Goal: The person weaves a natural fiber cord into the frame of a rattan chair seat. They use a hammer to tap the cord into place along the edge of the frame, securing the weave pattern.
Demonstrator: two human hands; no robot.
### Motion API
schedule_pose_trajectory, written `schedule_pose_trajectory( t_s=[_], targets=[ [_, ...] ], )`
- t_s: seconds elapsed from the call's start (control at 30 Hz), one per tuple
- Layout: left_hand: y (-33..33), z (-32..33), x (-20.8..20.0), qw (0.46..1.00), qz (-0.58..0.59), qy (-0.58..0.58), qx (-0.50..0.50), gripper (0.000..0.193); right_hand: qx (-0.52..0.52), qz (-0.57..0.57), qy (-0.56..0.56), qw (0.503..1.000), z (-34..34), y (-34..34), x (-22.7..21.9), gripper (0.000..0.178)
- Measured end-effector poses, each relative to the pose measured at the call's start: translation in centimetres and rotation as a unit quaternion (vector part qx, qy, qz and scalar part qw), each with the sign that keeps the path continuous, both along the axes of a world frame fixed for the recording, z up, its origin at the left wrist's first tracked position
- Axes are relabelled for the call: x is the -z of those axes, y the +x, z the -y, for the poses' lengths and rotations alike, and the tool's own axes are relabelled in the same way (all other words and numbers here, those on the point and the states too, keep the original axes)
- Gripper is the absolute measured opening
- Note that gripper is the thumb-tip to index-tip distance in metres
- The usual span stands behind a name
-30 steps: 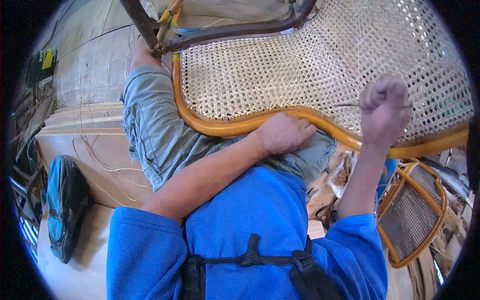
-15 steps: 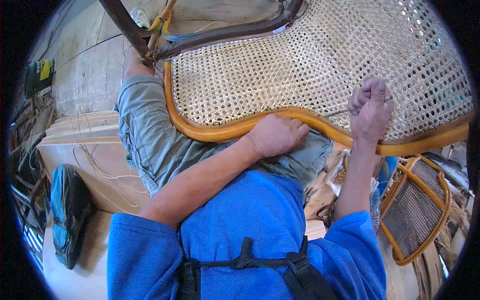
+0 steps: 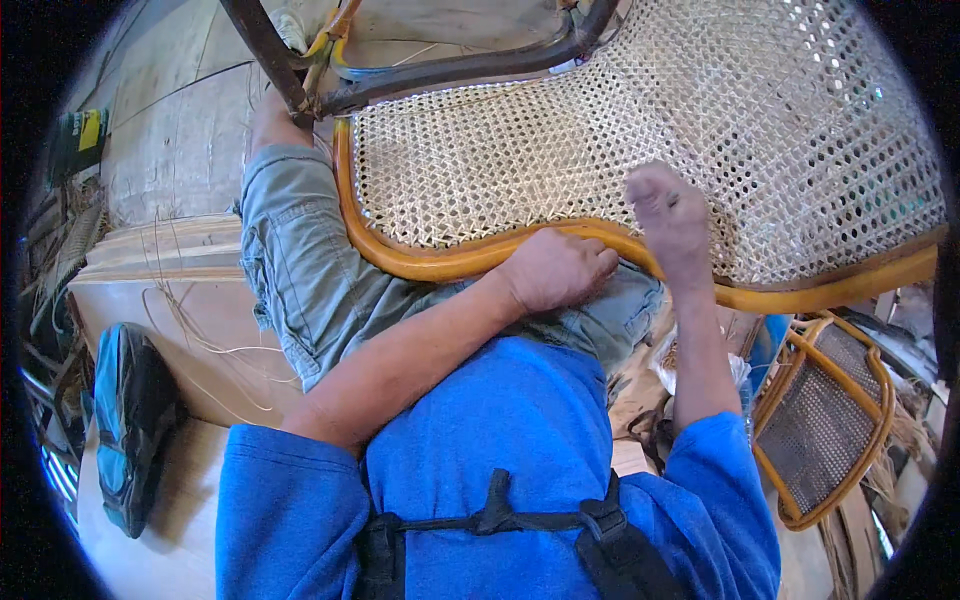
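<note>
A curved rattan chair frame (image 3: pixel 440 265) with a woven cane panel (image 3: pixel 490 165) lies across my lap. My left hand (image 3: pixel 560 268) rests at the lower rail, touching it, with its fingers curled. Whatever those fingers hold, if anything, is hidden. Over the cane, just above the same rail, my right hand (image 3: pixel 675 220) is closed in a fist. A thin, dark, rod-like tool (image 3: pixel 673 199) is in it, with only a small end showing and the rest covered by the fingers.
Dark frame legs (image 3: pixel 470 82) rise at the top. A teal and black bag (image 3: pixel 125 430) lies at left near loose cane strands (image 3: pixel 235 350). At right stands another rattan piece with a woven panel (image 3: pixel 822 430), beside a white plastic bag (image 3: pixel 690 365).
My right hand has moved left across the cane and turned, so the thin tool's shaft no longer shows. The left hand stays at the rail.
</note>
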State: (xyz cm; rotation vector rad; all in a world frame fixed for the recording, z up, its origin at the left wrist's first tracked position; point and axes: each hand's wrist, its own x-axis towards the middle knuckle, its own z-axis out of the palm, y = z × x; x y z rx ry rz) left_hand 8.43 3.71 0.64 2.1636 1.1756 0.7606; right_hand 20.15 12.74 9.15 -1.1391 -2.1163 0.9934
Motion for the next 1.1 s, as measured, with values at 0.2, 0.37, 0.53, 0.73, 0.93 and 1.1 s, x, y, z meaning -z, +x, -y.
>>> schedule_pose_trajectory(
  t_s=[0.2, 0.37, 0.53, 0.73, 0.93, 1.1],
  targets=[
    [-0.1, 0.2, 0.0, 1.000, 0.025, -0.012, 0.003, 0.017, 0.077, -0.148, -0.139, 0.976, -1.4, 0.8, -1.5, 0.041],
    [-0.5, -0.3, -0.8, 1.000, 0.007, -0.020, 0.010, 0.016, 0.130, -0.219, -0.139, 0.957, -1.6, 1.3, -4.4, 0.041],
    [0.0, -0.1, -0.1, 0.999, 0.019, 0.018, -0.017, 0.017, 0.183, -0.184, -0.145, 0.955, -1.5, 3.5, -3.2, 0.044],
    [0.0, 0.0, -0.2, 1.000, 0.002, 0.013, -0.014, 0.016, 0.181, -0.189, -0.165, 0.951, -1.4, 4.2, -2.8, 0.047],
    [0.0, 0.0, -0.2, 1.000, -0.006, 0.006, -0.013, 0.016, 0.154, -0.142, -0.142, 0.967, -0.4, 3.3, -2.6, 0.038],
    [-0.2, 0.1, -0.4, 1.000, 0.009, 0.004, -0.007, 0.016, 0.012, 0.019, -0.005, 1.000, 1.0, 2.0, -1.7, 0.029]
  ],
)
